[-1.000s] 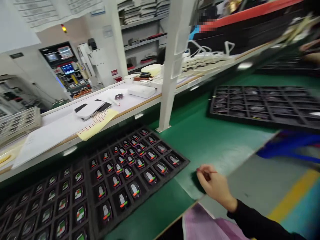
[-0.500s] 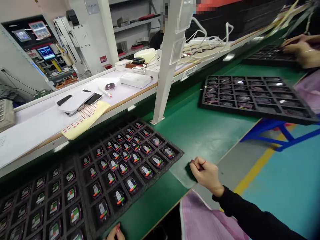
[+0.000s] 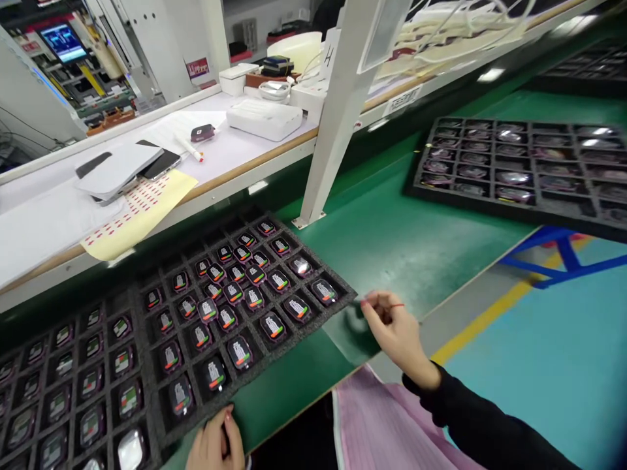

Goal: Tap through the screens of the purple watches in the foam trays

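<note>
A dark foam tray [image 3: 157, 418] lies on the green bench, its cells holding many purple-rimmed smartwatches [image 3: 240, 351] with lit screens. Several more watches sit loosely clustered over the cell walls in its middle. My left hand [image 3: 215, 440] is at the tray's near edge, fingers curled and tips close together. Just off the tray's right corner, my right hand [image 3: 394, 333] has its thumb and fingers drawn together. Whether anything small is between the fingers of either hand I cannot make out.
Another foam tray [image 3: 140, 264] of watches adjoins on the left. A black tray [image 3: 470, 199] stands farther right on the bench [image 3: 386, 228]. A white post [image 3: 333, 124] rises behind the watches. The shelf above holds a white box [image 3: 264, 119], phones and a yellow sticker sheet [image 3: 140, 212].
The view has shifted and come nearer the bench. My left hand has come further into view beside the tray edge. My right hand has turned toward the tray's corner, its fingers less tightly balled.
</note>
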Action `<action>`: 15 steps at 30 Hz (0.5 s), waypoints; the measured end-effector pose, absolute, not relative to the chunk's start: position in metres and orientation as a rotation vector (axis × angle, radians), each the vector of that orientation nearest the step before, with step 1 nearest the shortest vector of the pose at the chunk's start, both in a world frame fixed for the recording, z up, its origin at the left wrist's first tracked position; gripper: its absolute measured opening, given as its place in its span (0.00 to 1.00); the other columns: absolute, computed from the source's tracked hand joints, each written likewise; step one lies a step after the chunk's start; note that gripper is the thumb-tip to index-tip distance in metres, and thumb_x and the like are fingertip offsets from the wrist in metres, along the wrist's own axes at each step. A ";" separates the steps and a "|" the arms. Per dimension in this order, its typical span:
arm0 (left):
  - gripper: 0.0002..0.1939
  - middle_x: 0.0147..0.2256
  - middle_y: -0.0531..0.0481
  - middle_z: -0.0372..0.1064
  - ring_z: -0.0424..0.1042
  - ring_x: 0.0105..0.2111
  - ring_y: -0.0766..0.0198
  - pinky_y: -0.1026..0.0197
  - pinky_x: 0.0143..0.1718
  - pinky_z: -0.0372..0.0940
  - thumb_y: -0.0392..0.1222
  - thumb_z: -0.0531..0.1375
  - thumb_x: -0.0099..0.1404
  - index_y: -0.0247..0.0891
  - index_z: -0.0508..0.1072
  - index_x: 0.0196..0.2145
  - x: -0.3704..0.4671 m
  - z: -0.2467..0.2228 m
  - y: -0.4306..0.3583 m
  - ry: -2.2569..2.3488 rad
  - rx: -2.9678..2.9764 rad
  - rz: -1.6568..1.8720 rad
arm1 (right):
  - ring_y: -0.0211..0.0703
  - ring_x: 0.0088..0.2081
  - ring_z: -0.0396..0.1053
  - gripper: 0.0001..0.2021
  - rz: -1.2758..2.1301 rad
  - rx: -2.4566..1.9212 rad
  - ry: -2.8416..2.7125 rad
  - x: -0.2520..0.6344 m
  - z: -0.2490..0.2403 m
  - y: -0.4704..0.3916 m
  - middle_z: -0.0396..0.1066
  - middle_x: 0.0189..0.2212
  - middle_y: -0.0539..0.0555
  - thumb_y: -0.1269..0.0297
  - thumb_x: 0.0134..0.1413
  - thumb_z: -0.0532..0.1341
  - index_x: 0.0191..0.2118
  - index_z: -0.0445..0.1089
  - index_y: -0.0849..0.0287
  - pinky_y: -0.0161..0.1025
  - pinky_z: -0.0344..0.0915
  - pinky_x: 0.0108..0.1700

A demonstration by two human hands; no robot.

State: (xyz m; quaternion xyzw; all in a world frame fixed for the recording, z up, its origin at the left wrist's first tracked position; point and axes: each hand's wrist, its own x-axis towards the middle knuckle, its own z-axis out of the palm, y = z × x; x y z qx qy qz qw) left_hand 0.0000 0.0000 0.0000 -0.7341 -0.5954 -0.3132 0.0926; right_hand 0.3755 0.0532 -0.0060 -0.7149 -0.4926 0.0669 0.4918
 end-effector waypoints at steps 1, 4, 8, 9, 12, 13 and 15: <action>0.09 0.18 0.54 0.66 0.64 0.18 0.65 0.62 0.25 0.61 0.38 0.57 0.71 0.41 0.78 0.39 0.009 0.002 0.001 -1.752 -2.188 -0.926 | 0.43 0.24 0.68 0.11 0.212 -1.714 -1.170 0.377 -0.006 0.057 0.70 0.28 0.52 0.54 0.65 0.58 0.45 0.66 0.55 0.37 0.62 0.24; 0.09 0.19 0.53 0.67 0.65 0.20 0.65 0.62 0.27 0.61 0.37 0.57 0.70 0.40 0.78 0.40 0.035 0.007 0.001 -1.720 -2.234 -0.867 | 0.52 0.45 0.73 0.20 0.346 -1.648 -1.137 0.379 -0.008 0.072 0.71 0.44 0.60 0.49 0.69 0.56 0.58 0.61 0.54 0.43 0.73 0.38; 0.07 0.22 0.54 0.69 0.66 0.23 0.65 0.61 0.30 0.59 0.33 0.58 0.70 0.39 0.77 0.41 0.056 0.010 0.001 -1.715 -2.260 -0.751 | 0.55 0.53 0.69 0.23 0.526 -1.573 -1.221 0.374 -0.008 0.092 0.69 0.50 0.60 0.47 0.68 0.58 0.62 0.62 0.53 0.51 0.70 0.54; 0.07 0.23 0.54 0.69 0.67 0.23 0.65 0.61 0.30 0.59 0.33 0.59 0.70 0.39 0.77 0.41 0.059 0.010 0.001 -1.716 -2.258 -0.737 | 0.55 0.53 0.68 0.23 0.552 -1.562 -1.241 0.373 -0.007 0.095 0.68 0.51 0.60 0.48 0.67 0.58 0.61 0.63 0.53 0.52 0.68 0.56; 0.08 0.24 0.53 0.70 0.68 0.24 0.65 0.60 0.31 0.59 0.32 0.58 0.70 0.39 0.77 0.42 0.061 0.011 0.001 -1.714 -2.261 -0.739 | 0.56 0.54 0.66 0.24 0.597 -1.542 -1.280 0.373 -0.004 0.098 0.66 0.52 0.60 0.49 0.66 0.60 0.62 0.63 0.54 0.55 0.65 0.59; 0.08 0.23 0.53 0.70 0.68 0.24 0.65 0.60 0.31 0.59 0.32 0.58 0.70 0.38 0.76 0.42 0.061 0.011 0.001 -1.709 -2.268 -0.738 | 0.57 0.54 0.66 0.24 0.609 -1.537 -1.289 0.374 -0.003 0.098 0.66 0.52 0.60 0.50 0.66 0.60 0.63 0.62 0.54 0.55 0.65 0.59; 0.07 0.23 0.53 0.70 0.68 0.24 0.65 0.61 0.30 0.59 0.32 0.59 0.70 0.38 0.76 0.42 0.061 0.012 0.001 -1.698 -2.278 -0.732 | 0.57 0.55 0.66 0.26 0.627 -1.531 -1.305 0.376 -0.002 0.098 0.65 0.53 0.61 0.51 0.65 0.61 0.63 0.61 0.54 0.55 0.65 0.58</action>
